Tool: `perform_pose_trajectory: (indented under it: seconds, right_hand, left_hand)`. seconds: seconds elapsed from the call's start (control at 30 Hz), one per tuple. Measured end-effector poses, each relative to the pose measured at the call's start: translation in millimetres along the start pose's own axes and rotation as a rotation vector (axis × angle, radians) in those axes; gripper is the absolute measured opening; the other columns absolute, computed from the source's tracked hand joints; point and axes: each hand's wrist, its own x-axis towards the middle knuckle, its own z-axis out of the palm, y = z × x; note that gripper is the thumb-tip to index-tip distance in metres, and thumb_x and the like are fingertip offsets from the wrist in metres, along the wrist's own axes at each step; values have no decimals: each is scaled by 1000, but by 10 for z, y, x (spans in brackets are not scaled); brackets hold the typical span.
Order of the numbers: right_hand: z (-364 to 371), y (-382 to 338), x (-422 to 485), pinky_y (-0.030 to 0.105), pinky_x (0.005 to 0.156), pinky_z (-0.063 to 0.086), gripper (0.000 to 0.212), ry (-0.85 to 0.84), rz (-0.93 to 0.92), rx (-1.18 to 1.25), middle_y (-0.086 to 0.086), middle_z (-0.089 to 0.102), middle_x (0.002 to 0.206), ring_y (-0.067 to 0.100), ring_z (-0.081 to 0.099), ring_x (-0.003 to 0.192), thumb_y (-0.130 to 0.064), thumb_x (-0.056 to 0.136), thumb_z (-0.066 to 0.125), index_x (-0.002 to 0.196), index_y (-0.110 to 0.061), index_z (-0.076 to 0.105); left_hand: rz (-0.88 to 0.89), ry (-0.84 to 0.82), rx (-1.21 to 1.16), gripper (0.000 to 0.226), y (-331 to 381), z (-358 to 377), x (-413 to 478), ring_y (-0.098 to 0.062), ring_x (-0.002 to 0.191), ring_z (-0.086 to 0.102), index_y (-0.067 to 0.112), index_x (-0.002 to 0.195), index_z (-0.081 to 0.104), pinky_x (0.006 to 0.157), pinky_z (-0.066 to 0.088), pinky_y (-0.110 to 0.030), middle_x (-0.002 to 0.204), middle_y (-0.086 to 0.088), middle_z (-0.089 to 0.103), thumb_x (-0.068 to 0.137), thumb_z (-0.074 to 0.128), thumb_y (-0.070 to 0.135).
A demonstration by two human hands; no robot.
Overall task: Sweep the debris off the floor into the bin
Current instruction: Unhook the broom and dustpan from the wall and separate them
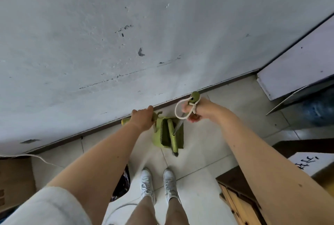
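Observation:
A green dustpan with comb teeth stands on the tiled floor against the base of the wall. My left hand grips its green handle from above. My right hand grips the top of the broom handle, where a white cord loop hangs. The broom's thin metal shaft runs down to its green head, which lies in the dustpan; dark bristles stick out at the front. A bin with a dark liner shows behind my left forearm. No debris is visible.
The white scuffed wall rises straight ahead. My white shoes stand on the tiles just behind the dustpan. A wooden cabinet is at right, cardboard at left, a white board leans at far right.

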Motion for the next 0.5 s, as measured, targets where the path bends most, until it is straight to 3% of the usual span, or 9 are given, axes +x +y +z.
perform_pose_trajectory:
  seconds: [0.13, 0.27, 0.37, 0.5]
  right_hand:
    - [-105, 180, -387, 37, 78, 55, 13, -41, 66, 245, 22, 68, 92, 28, 66, 82, 6, 86, 59, 94, 0, 67]
    - [-220, 420, -716, 36, 62, 62, 23, -1, 191, 649, 20, 67, 82, 20, 69, 53, 2, 96, 42, 103, 4, 64]
    - [-213, 572, -1006, 33, 51, 60, 30, 36, 213, 874, 20, 67, 71, 23, 67, 49, -8, 97, 41, 114, 6, 62]
    - [11, 681, -1473, 22, 43, 50, 33, 4, 245, 944, 12, 66, 72, 17, 59, 45, -22, 89, 46, 90, 2, 67]
  left_hand:
    - [107, -82, -116, 36, 366, -91, -147, -34, 102, 59, 9, 117, 43, 79, 44, -37, 110, -15, 64, 92, 59, 27]
    - [260, -142, -22, 35, 690, -291, -197, -30, 95, 59, 12, 109, 47, 80, 48, -39, 106, -12, 64, 87, 66, 32]
    - [371, -178, 53, 32, 926, -523, -253, -27, 93, 57, 13, 106, 51, 76, 46, -36, 104, -9, 62, 84, 66, 31]
    - [554, -312, 188, 27, 1225, -702, -535, -19, 81, 52, 19, 92, 47, 67, 42, -31, 87, 1, 55, 82, 69, 31]
